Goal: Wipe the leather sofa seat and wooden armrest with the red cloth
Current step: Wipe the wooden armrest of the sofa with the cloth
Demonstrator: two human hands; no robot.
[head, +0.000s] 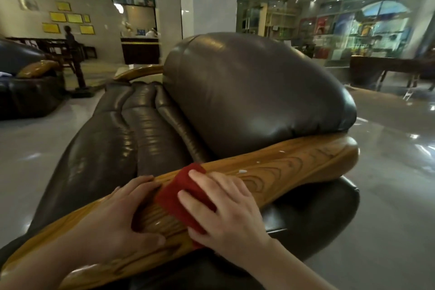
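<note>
A long polished wooden armrest (294,167) runs from the lower left to the right across the dark leather sofa. The red cloth (176,195) is draped over the armrest near its middle. My right hand (226,207) presses the cloth onto the wood with spread, fairly straight fingers. My left hand (117,216) grips the armrest just left of the cloth, fingers over the far edge and thumb on the near side. Beyond the armrest lies the leather seat (113,143), with the bulging back cushion (254,92) to its right. A few small white specks sit on the wood right of my hand.
The sofa's far wooden armrest (138,72) shows behind the seat. Another dark leather sofa (26,87) stands at the left. A dark wooden table (386,66) is at the right. Glossy tiled floor (388,172) surrounds the sofa; a reception counter (140,50) is far back.
</note>
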